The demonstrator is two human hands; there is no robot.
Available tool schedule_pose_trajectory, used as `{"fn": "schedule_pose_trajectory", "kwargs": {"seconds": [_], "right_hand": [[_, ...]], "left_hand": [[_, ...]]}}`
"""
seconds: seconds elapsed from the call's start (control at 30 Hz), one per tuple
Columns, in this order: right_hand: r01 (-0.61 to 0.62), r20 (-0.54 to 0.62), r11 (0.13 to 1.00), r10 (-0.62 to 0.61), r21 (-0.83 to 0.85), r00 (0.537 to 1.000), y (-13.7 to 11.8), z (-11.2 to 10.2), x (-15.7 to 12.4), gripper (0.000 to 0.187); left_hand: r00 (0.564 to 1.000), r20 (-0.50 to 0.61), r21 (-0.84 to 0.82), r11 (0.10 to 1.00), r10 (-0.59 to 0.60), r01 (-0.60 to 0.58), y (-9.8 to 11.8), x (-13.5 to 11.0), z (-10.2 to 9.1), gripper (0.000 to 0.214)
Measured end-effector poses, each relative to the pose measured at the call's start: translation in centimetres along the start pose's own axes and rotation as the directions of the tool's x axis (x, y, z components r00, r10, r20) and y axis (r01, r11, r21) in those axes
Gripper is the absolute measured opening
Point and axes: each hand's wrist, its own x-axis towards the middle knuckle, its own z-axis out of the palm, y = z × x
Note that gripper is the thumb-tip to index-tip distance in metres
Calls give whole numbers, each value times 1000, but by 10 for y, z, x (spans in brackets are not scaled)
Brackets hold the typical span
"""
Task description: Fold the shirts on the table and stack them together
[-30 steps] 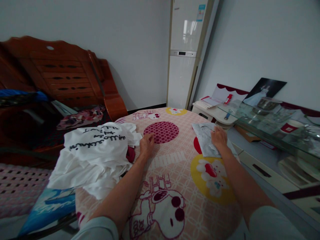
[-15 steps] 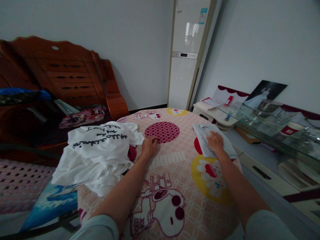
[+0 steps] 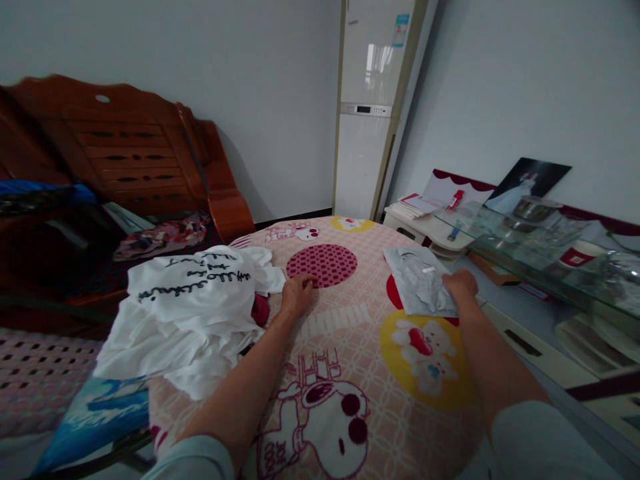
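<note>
A folded grey garment (image 3: pixel 419 288) lies at the right edge of a round table under a pink cartoon-print cloth (image 3: pixel 345 373). My right hand (image 3: pixel 461 284) is closed on the garment's near right corner. My left hand (image 3: pixel 296 293) rests on the cloth with its fingers curled, beside a heap of white clothes (image 3: pixel 185 313) with black lettering. A dark red garment (image 3: pixel 261 309) peeks out from under the heap, just left of that hand.
A carved wooden bench (image 3: pixel 125 153) with patterned fabric (image 3: pixel 160 237) stands at the left. A tall white standing air conditioner (image 3: pixel 370 113) fills the back corner. At the right a low glass-topped unit (image 3: pixel 545 247) holds papers, a photo and dishes.
My right hand slid from the top of the grey garment to its near right corner and closed on it. My left hand stayed beside the white heap.
</note>
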Motion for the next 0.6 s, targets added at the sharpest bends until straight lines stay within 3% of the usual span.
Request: {"fn": "schedule_pose_trajectory", "kwargs": {"seconds": [0.1,0.2,0.4,0.6], "right_hand": [[-169,42,983,173,-74,984,-5,-5,2,41],[-183,56,979,189,-92,980,-14,-6,-2,36],[-48,-108,984,30,-173,994,-24,-5,-8,33],[26,-53,971,-40,-238,998,-22,-7,0,34]], "left_hand": [[1000,0,6,1000,2,-2,2,0,0,31],[1000,11,16,1000,-5,5,2,0,-1,32],[1000,22,35,999,0,-1,-3,-1,0,31],[1000,28,42,999,-3,1,-4,1,3,31]]}}
